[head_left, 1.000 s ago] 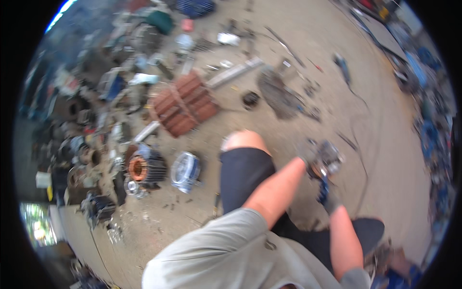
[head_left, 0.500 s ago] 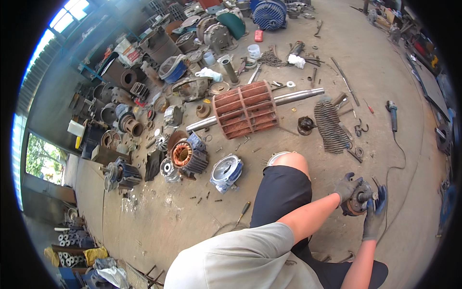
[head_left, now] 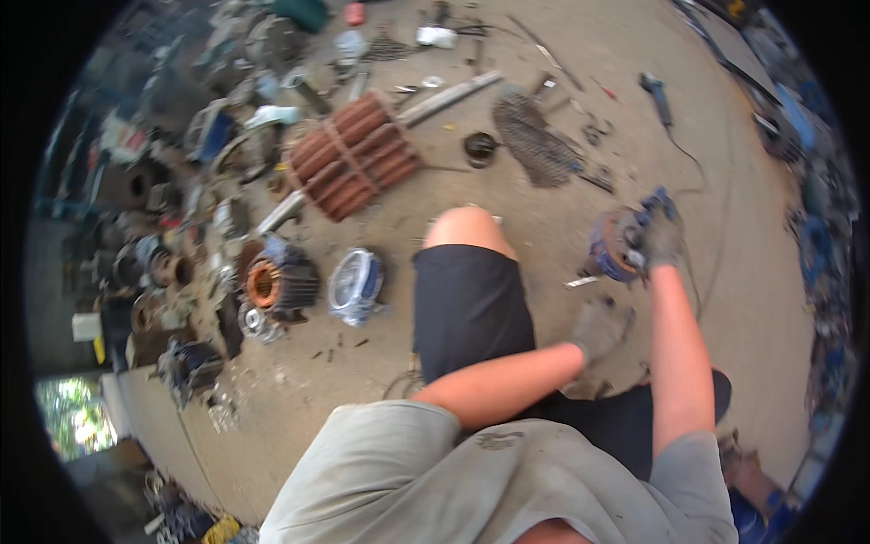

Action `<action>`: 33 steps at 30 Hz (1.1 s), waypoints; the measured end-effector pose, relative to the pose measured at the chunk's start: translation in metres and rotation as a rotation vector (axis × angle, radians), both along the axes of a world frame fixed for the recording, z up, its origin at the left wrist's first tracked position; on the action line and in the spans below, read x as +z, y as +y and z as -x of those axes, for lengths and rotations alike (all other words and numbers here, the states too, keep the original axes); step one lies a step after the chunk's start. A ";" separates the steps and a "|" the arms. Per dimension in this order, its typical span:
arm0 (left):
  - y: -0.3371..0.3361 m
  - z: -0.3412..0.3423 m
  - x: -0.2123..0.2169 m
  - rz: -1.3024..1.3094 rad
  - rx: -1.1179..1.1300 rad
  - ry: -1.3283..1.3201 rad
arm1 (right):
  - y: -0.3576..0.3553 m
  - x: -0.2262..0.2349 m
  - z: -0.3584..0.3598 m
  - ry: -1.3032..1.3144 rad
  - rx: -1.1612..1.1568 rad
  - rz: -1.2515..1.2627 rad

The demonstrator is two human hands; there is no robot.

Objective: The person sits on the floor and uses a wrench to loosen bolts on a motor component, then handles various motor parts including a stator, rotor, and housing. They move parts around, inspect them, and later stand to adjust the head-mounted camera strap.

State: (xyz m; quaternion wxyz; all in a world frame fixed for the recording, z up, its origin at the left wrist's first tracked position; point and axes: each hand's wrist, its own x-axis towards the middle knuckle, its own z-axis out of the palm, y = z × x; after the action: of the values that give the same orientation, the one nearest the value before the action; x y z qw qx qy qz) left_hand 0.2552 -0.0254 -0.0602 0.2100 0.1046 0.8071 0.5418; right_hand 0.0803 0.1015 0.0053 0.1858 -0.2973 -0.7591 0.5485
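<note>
My right hand [head_left: 664,238], in a grey glove with dark blue fingertips, grips the side of a round motor part [head_left: 613,243] with a blue rim and a rust-brown face. The part stands on the concrete floor to the right of my bent knee. Closer to my body, my left hand [head_left: 602,332], gloved the same way, is held apart from the part, with its fingers spread and nothing seen in them. Between the left hand and the part lies a small shiny metal strip [head_left: 581,282]. Motion blur hides the finer detail.
A large rusty rotor [head_left: 349,159] on a steel shaft lies ahead to the left. Nearer are a motor stator [head_left: 281,279] with copper windings and a blue-white end cover [head_left: 354,286]. At the right, an angle grinder [head_left: 656,98] trails its cord. Chain mesh [head_left: 536,136] lies ahead.
My left hand has let go of the motor part and drawn back toward my body. The right hand stays on the part. The view has turned, so the surroundings appear shifted left and upward.
</note>
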 end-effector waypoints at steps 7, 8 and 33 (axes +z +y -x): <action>-0.049 0.059 0.123 -0.361 0.204 -0.339 | -0.007 0.020 0.023 -0.063 0.068 -0.025; -0.054 0.059 0.128 -0.380 0.234 -0.293 | -0.007 0.022 0.024 -0.042 0.077 0.008; -0.091 0.035 0.085 0.028 -0.279 -0.260 | -0.002 0.033 -0.004 0.047 -0.186 0.159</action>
State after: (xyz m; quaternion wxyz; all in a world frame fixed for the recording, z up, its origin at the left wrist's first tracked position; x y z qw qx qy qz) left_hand 0.2204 -0.1164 0.0244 0.3869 0.1417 0.7585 0.5050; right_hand 0.0845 0.0996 0.0387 0.2294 -0.3671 -0.6779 0.5942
